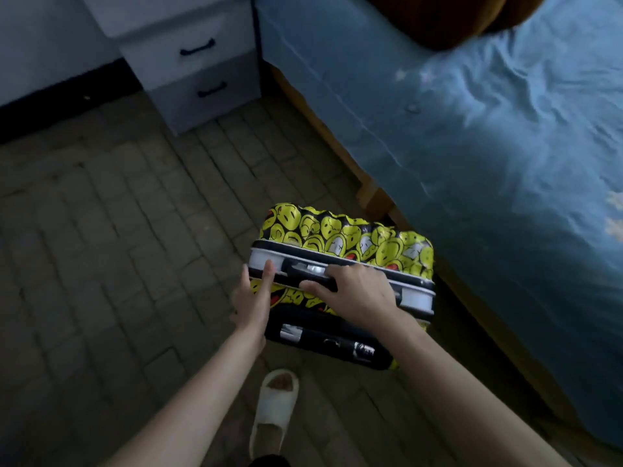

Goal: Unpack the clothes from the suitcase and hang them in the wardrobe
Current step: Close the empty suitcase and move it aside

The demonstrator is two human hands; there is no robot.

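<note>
1. Right hand [357,291]: fingers [313,285] curled round the black top handle [312,274] of the suitcase [340,241], clamped on it. Left hand [251,298]: fingers [268,269] straight and together, pressed flat on the case's white corner trim, gripping nothing.
2. Case stands upright on the tiled floor [111,230], closed, just beside the bed [488,129]. No clothes out yet, so the task has barely begun.
3. Likely step: tip it flat to open it. Keep the handle grip firm and use the left palm as a brake on the corner so the shell doesn't slam.
4. Tip toward the open floor on the left, not the bed frame; the lid needs room to swing.
5. Slippered foot [274,399] is close behind the case. Move it clear first.
6. Nightstand [199,69] is well apart, no clash. Wardrobe not in view.
</note>
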